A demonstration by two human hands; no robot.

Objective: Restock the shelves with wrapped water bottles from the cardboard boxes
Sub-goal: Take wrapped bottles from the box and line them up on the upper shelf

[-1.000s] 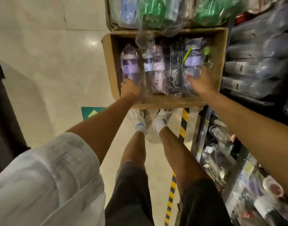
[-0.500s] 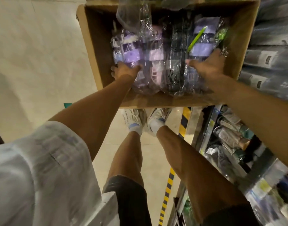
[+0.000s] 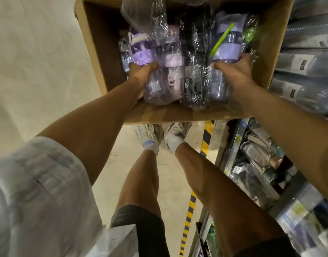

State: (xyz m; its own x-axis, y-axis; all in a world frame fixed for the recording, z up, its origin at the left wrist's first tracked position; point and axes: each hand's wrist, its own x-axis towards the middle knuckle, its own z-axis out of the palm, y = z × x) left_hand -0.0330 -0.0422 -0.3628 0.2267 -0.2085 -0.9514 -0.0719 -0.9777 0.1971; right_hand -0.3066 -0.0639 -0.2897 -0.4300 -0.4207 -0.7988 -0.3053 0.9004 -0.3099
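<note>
my left hand (image 3: 141, 71) grips a purple wrapped bottle (image 3: 142, 52), my right hand (image 3: 233, 69) another wrapped bottle (image 3: 228, 47), both inside the cardboard box (image 3: 96, 52). pickup step; next, lift them toward the shelves (image 3: 298, 58) beside my right hand.

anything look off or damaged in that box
Nothing looks damaged. The wrap at the box's far left is loose and crumpled, standing above the bottles. Left hand and right hand each grip a wrapped purple bottle.

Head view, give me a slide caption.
Left hand and right hand grip wrapped bottles inside a cardboard box.
</note>
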